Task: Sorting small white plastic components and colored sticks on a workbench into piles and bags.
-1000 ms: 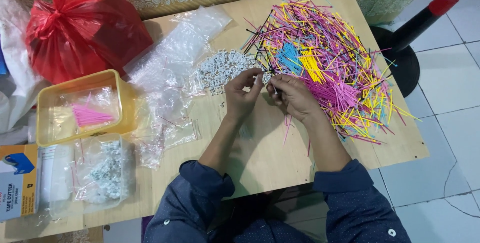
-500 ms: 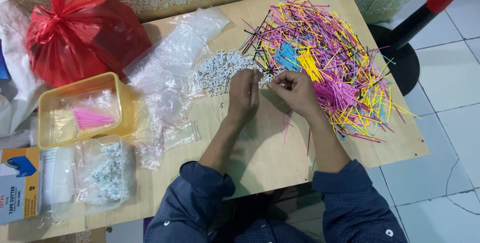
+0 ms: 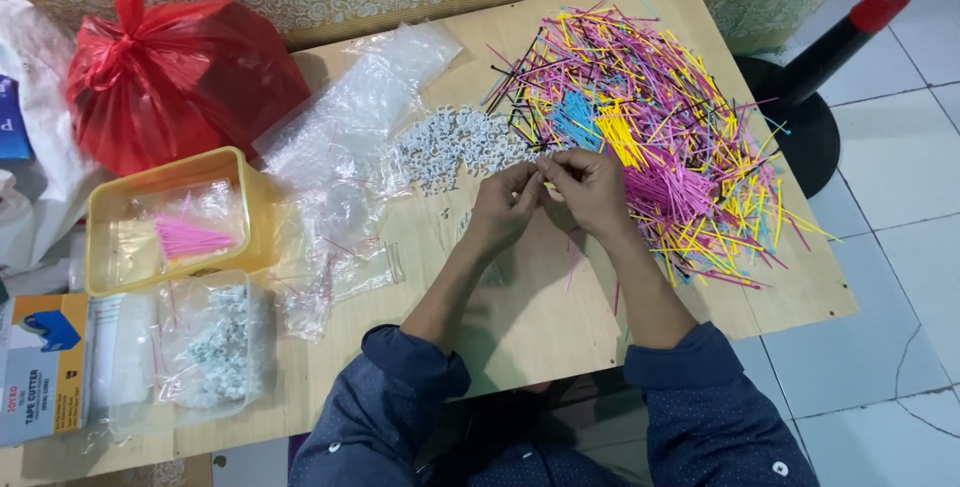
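Observation:
My left hand point(image 3: 507, 209) and my right hand point(image 3: 588, 185) meet fingertip to fingertip over the middle of the wooden table point(image 3: 540, 317). Between the fingers they pinch something small, too tiny to identify. Just beyond the hands lies a heap of small white plastic clips point(image 3: 452, 145). To the right spreads a big pile of thin coloured sticks point(image 3: 660, 137) in pink, yellow, blue and black, and my right hand sits at its near left edge.
Crumpled clear plastic bags point(image 3: 345, 162) lie left of the clips. A yellow tray point(image 3: 176, 217) holds bagged pink sticks. A red plastic bag point(image 3: 180, 82) sits at the back left, a clear bag of white clips point(image 3: 215, 347) and a cardboard box point(image 3: 45, 367) at the front left.
Both hands have shifted slightly and stay joined at the fingertips near the clip heap. The piles and bags have not moved.

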